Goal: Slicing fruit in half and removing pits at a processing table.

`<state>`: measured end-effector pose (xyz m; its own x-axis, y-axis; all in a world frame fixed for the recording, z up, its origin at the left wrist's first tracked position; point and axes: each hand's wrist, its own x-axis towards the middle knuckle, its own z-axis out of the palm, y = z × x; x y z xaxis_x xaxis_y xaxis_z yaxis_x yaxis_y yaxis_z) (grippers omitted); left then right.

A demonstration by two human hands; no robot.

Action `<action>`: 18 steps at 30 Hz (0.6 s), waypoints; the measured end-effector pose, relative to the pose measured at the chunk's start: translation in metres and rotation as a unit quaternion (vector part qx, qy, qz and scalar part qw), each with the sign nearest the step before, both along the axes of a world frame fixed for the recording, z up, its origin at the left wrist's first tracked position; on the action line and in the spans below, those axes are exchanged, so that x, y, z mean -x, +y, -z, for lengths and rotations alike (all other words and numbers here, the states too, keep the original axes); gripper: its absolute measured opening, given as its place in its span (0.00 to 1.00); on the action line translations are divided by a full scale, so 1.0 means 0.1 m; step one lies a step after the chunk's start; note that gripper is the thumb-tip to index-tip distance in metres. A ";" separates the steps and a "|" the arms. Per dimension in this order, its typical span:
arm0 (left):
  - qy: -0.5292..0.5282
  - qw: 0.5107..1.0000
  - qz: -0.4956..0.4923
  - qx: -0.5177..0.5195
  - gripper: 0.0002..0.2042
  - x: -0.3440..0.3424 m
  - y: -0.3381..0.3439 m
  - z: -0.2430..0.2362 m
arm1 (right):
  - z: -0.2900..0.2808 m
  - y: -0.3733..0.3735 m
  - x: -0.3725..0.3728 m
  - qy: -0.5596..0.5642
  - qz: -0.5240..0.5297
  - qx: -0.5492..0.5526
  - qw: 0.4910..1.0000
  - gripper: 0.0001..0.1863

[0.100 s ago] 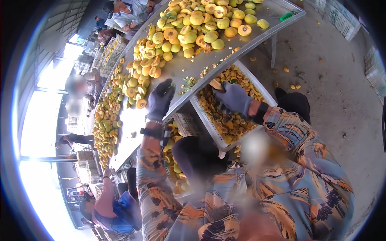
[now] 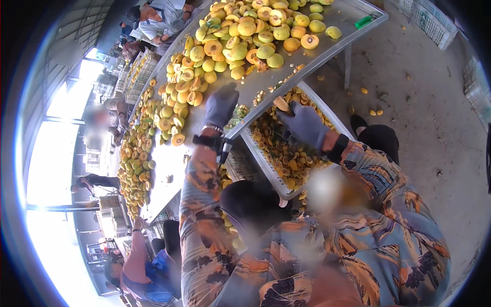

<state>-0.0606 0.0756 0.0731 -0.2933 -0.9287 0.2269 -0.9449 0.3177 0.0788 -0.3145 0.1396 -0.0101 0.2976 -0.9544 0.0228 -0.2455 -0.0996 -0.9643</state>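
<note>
**Fruit half held over the tray**

A fruit half [image 2: 282, 104] sits pinched in the right hand [image 2: 305, 125] fingertips, above the tray [image 2: 266, 166]. The left hand [image 2: 221, 105], fingers together, lies flat on the table [image 2: 353, 18], nearer the fruit pile [image 2: 245, 38].

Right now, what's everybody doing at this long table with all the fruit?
A person in grey gloves is working at a long metal table heaped with yellow-green fruit, many already halved. The left hand reaches out flat over the table toward the pile. The right hand holds a piece of fruit over a white slotted tray filled with cut orange pieces, set below the table's edge. Other people sit further along the table.
</note>
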 end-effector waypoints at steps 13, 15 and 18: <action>0.176 0.947 -0.179 -0.202 0.21 0.97 -1.84 0.82 | -0.01 -0.02 0.34 0.006 0.045 -0.100 0.994 0.19; 0.192 0.931 -0.201 -0.235 0.20 0.51 -1.91 0.71 | -0.23 0.02 0.18 -0.005 -0.009 -0.113 0.994 0.19; 0.239 0.921 -0.176 -0.253 0.25 0.52 -1.93 0.91 | -0.24 0.02 0.17 0.011 -0.008 -0.077 0.997 0.19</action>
